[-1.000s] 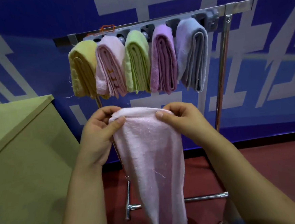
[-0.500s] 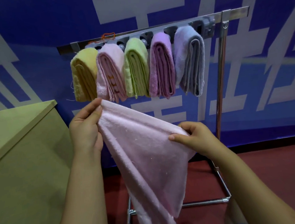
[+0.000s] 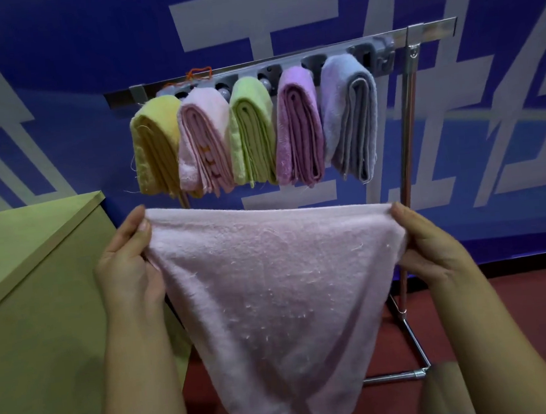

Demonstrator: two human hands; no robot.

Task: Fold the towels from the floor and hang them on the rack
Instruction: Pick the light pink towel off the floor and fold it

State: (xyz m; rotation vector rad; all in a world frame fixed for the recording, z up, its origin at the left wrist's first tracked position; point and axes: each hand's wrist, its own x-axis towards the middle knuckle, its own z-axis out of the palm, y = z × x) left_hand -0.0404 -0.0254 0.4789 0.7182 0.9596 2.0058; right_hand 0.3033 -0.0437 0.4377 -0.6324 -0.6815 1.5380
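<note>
The left hand (image 3: 129, 267) pinches the upper left corner of one pale pink towel (image 3: 279, 298); the right hand (image 3: 431, 243) grips its upper right corner. The towel's top edge is stretched taut between the two hands, and the cloth sags to a point below. Beyond it, farther off, the metal rack (image 3: 407, 150) carries five folded towels side by side: yellow (image 3: 154, 147), pink (image 3: 202, 140), green (image 3: 252, 130), purple (image 3: 298, 126), grey-blue (image 3: 349, 116). A green box (image 3: 36, 290) stands at left.

Both forearms were bare, with no sleeves, watch or rings in view. The left hand (image 3: 128, 277) and right hand (image 3: 431, 246) wore no gloves; the thumbnails were short and unpainted.
</note>
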